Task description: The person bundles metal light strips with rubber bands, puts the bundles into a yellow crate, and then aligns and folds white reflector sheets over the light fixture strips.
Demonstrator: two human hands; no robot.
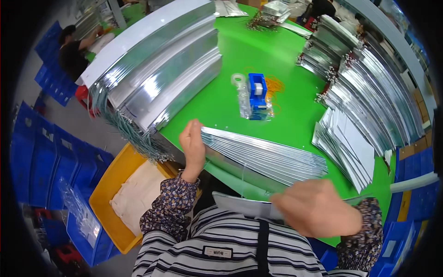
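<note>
My left hand point(192, 145) is closed round the left end of a fanned bundle of thin silvery strips point(265, 154), which lies slantwise over the green table's near edge. My right hand point(318, 207), slightly blurred, is curled at the near right of the bundle; its fingertips are hidden. Close to my striped apron is a separate glossy silver panel point(244, 205), its right part covered by my right hand. Beyond the bundle stand a blue tape dispenser point(257, 87) and a pale tape roll point(238, 79), beside orange rubber bands point(275, 85).
Tall stacks of silvery panels point(161, 69) with trailing grey-green wires point(122, 124) stand at left. More panel stacks point(369, 92) and loose white-and-silver pieces point(346, 143) lie at right. A yellow crate point(99, 196) and blue bins point(41, 152) are lower left. A seated person point(74, 53) is far left.
</note>
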